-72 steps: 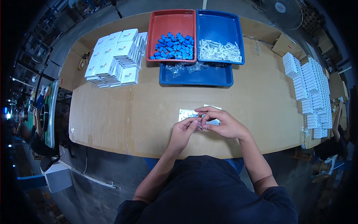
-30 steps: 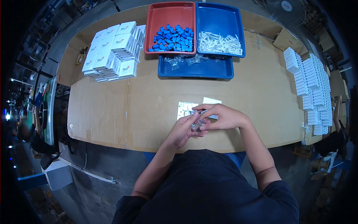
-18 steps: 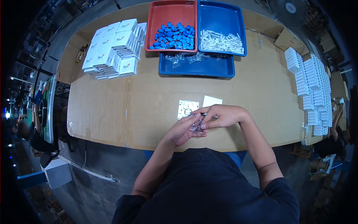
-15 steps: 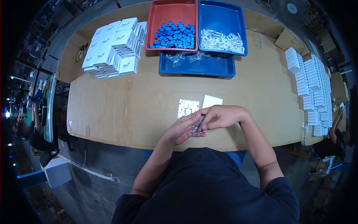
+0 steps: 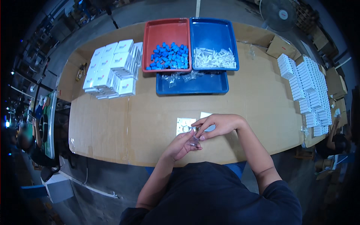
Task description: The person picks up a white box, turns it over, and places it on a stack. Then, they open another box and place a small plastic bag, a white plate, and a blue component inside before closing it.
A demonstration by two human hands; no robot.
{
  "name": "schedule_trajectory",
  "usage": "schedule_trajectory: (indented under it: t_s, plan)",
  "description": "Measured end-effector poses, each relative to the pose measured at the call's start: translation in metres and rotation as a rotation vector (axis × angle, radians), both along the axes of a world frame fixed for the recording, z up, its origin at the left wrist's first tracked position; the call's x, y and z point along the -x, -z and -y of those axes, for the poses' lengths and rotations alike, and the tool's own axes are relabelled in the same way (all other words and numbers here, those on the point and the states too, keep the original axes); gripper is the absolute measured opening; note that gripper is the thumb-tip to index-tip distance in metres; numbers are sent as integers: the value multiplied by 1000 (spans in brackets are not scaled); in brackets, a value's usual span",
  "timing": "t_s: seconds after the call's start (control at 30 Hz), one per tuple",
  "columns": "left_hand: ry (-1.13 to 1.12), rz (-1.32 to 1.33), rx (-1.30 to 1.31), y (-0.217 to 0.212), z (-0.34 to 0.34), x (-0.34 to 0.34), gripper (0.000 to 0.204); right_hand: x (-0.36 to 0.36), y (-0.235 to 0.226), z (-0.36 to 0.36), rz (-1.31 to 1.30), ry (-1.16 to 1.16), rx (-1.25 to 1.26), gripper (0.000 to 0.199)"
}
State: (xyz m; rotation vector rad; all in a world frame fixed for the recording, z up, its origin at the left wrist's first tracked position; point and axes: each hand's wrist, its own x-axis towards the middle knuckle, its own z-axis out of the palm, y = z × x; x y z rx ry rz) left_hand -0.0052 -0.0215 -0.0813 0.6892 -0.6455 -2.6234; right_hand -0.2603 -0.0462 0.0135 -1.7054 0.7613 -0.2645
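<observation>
Left hand [image 5: 182, 146]: palm turned up, grip pinching a clear bag [image 5: 194, 142] between thumb and fingers.

Right hand [image 5: 216, 125]: palm down, thumb and forefinger pinching the same bag at its upper right edge; remaining fingers bent. The bag is between the two hands, above the near part of the table [image 5: 150, 123]; its contents are too small to tell.

White plate [image 5: 183, 125]: one, square, with cut-outs, flat on the table just beyond the fingers, partly covered by them.

White panel [image 5: 206, 114]: one, right of the plate, largely hidden by the right hand.

Red tray [image 5: 167, 32]: holds loose blue parts [image 5: 168, 56] at its near end.

Blue tray [image 5: 212, 32]: beside the red tray on its right; holds white sticks [image 5: 213, 58], piled loosely.

Lower tray [image 5: 193, 88]: blue, partly beneath both; clear packets [image 5: 172, 79] along its far side.

White boxes [image 5: 105, 69]: stacked in tiers, far left.

White cases [image 5: 307, 93]: stacked in rows, right end.

Fan [image 5: 278, 14]: beyond the table, far right.
</observation>
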Motion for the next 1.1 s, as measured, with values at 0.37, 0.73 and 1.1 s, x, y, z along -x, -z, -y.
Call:
schedule_trajectory:
  t_s: [0.37,0.73,1.1]
  plan:
    - [-74,62,-32,7,-10,-10,57,88,36,156,-300,1012,616,17]
    - [-96,76,54,-1,-30,-24,47,96,62,244,-787,916,1015,15]
    - [-123,117,101,-6,-31,-30,45,109,56,258,-924,778,1065,8]
